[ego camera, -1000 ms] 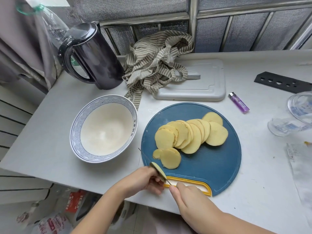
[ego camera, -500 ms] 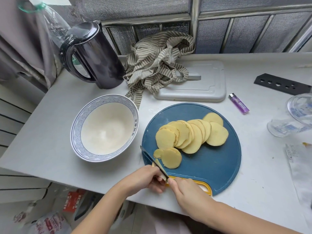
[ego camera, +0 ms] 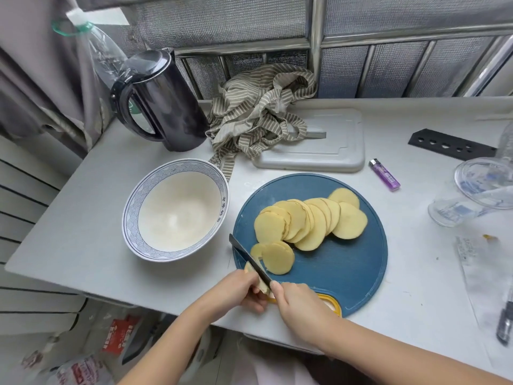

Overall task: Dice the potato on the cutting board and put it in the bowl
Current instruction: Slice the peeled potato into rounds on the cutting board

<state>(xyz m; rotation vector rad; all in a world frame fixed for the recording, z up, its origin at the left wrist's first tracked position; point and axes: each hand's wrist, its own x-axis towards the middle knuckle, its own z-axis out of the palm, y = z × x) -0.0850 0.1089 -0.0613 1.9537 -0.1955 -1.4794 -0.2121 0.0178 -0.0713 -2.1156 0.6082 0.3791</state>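
Several round potato slices (ego camera: 311,220) lie overlapping on the round blue cutting board (ego camera: 338,262). At the board's near left edge my left hand (ego camera: 244,290) pinches a small end piece of potato (ego camera: 261,284). My right hand (ego camera: 299,304) grips a black knife (ego camera: 248,258) whose blade lies across that piece, tip pointing up-left toward the bowl. The blue-patterned white bowl (ego camera: 133,215) stands empty to the left of the board.
A black kettle (ego camera: 161,107) stands at the back left beside a striped cloth (ego camera: 258,112) lying partly on a grey board (ego camera: 327,145). A purple lighter (ego camera: 384,174) and clear glassware (ego camera: 477,190) sit to the right. The counter's front edge runs just below my hands.
The knife blade has come down across the potato end piece, and both hands have shifted slightly back toward the board's near edge.
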